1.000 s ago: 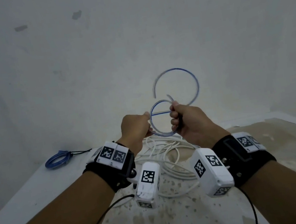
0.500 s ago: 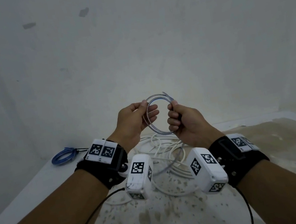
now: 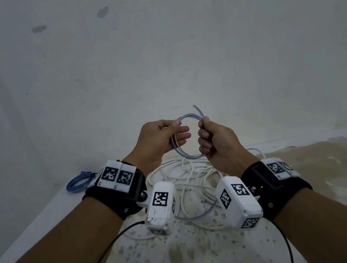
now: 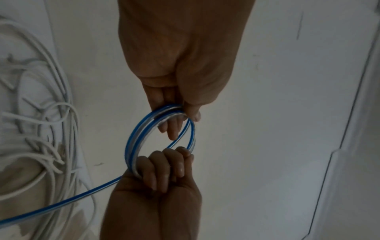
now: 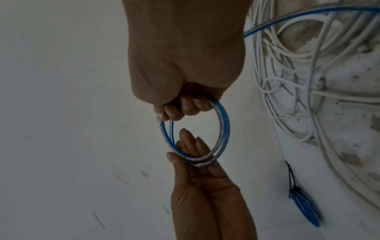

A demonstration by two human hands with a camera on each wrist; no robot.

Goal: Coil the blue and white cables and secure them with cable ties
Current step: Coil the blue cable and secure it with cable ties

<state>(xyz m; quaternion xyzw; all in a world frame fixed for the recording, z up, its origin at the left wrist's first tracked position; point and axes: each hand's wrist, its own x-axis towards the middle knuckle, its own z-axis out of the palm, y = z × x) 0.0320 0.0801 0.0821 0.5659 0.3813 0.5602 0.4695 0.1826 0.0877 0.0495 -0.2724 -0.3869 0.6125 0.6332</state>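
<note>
A small coil of blue and white cable [image 3: 180, 152] hangs in the air between my hands, above the table. My left hand [image 3: 162, 137] pinches its left side between thumb and fingers, which reach through the ring [image 5: 224, 126]. My right hand [image 3: 211, 136] grips the right side with curled fingers [image 4: 164, 164]. The cable's free end [image 3: 197, 108] sticks up past the right thumb. A tail of the same cable [image 4: 61, 204] runs from the coil down to the table. A loose heap of white cable [image 3: 188, 174] lies under the hands.
A tied blue coil [image 3: 78, 182] with a black tie [image 5: 291, 175] lies at the table's far left corner. The table top [image 3: 188, 260] is white and stained. A wall stands close behind. Black leads run from the wrist cameras.
The large loop that stood above my hands has been folded down into the small coil. My left hand shifted from a fist to a thumb-and-finger pinch.
</note>
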